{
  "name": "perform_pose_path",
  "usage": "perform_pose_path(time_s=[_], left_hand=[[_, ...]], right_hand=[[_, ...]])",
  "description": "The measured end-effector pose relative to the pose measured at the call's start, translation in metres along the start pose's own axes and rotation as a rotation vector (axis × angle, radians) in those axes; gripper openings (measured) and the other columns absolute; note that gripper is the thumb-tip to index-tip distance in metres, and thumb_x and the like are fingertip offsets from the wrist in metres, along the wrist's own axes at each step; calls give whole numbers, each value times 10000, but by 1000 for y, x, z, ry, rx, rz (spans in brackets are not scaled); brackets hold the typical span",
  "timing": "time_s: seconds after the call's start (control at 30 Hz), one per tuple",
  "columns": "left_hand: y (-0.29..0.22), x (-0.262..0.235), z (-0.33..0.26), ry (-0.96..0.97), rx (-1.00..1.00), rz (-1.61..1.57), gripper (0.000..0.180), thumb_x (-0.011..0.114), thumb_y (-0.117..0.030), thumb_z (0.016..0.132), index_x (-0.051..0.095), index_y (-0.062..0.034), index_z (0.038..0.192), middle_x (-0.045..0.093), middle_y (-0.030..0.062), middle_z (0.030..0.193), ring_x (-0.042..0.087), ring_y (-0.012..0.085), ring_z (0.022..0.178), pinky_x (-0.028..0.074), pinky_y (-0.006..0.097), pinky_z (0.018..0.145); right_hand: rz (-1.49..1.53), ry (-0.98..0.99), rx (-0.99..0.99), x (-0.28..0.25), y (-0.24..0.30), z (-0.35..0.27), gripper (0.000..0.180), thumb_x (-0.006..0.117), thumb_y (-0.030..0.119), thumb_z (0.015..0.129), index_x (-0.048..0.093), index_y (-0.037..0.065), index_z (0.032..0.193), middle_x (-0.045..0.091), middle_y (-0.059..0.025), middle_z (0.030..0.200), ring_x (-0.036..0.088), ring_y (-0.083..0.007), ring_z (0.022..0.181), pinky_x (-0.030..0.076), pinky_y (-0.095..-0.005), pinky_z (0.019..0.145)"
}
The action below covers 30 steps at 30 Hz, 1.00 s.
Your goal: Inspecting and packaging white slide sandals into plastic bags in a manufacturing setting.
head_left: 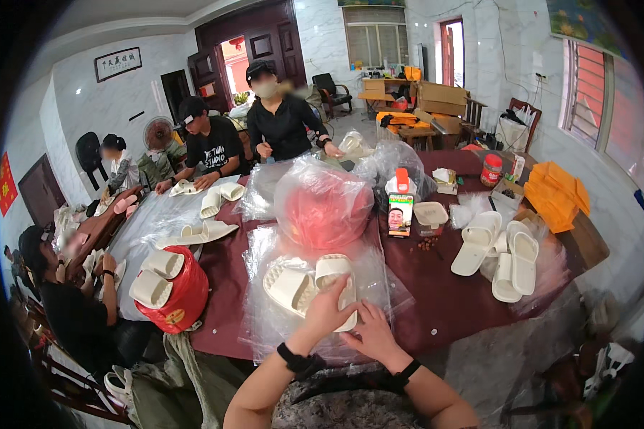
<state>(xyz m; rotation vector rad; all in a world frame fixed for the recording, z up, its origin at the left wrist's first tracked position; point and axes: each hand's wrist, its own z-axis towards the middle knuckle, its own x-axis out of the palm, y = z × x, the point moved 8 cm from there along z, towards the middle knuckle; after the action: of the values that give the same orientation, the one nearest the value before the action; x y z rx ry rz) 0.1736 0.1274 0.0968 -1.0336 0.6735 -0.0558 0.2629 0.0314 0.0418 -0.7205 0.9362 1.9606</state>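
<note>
A pair of cream slippers lies on a stack of clear plastic bags in front of me. My left hand is closed on the right-hand slipper, its fingers over the strap. At that slipper's heel, the fingers of my right hand are bent against the edge; their tips are partly hidden. The left-hand slipper lies beside it, untouched. Just beyond the pair sits a red bundle wrapped in clear plastic.
Two slippers rest on a red bag at the left. More slippers lie at the right, near an upright phone, a plastic tub and a red-lidded jar. Co-workers sit along the left and far sides; one faces me.
</note>
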Motion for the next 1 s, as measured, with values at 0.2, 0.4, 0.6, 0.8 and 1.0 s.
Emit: perform_pose_path(time_s=[0.2, 0.4, 0.6, 0.8, 1.0], left_hand=[[7, -30, -62, -145, 196, 708, 662, 785, -455, 797, 630, -125, 1349, 487, 235, 1480, 294, 482, 1463, 261, 674, 1132], [54, -26, -86, -57, 127, 650, 745, 740, -523, 821, 548, -183, 1456, 369, 209, 1587, 133, 454, 1533, 179, 678, 1163], [47, -26, -84, -60, 131, 622, 690, 759, -471, 821, 579, -168, 1414, 391, 182, 1578, 147, 448, 1532, 198, 668, 1164], [40, -31, -81, -53, 116, 596, 672, 763, -466, 819, 593, -164, 1395, 391, 182, 1577, 155, 451, 1529, 206, 664, 1166], [52, -33, -81, -29, 113, 549, 714, 683, -514, 900, 490, -169, 1494, 321, 206, 1614, 163, 409, 1541, 223, 681, 1156]], right_hand=[[212, -139, 104, -21, -12, 0, 286, 719, 214, 837, 716, 47, 1070, 620, -152, 1220, 548, -358, 1205, 448, -476, 999], [-7, -219, 131, -78, -24, 9, 98, 702, 117, 795, 688, 60, 873, 663, -103, 998, 618, -338, 944, 480, -459, 815], [-263, -324, 212, -135, -124, 39, 251, 708, 150, 811, 646, 82, 1045, 635, -117, 1054, 593, -347, 1022, 464, -472, 861], [-458, -395, 215, -170, -188, 115, 606, 805, 216, 751, 560, 67, 1285, 583, -172, 1217, 545, -372, 1139, 455, -490, 954], [-318, -421, 80, -145, -160, 146, 424, 759, 205, 833, 589, 36, 1183, 601, -191, 1066, 579, -404, 1001, 470, -507, 864]])
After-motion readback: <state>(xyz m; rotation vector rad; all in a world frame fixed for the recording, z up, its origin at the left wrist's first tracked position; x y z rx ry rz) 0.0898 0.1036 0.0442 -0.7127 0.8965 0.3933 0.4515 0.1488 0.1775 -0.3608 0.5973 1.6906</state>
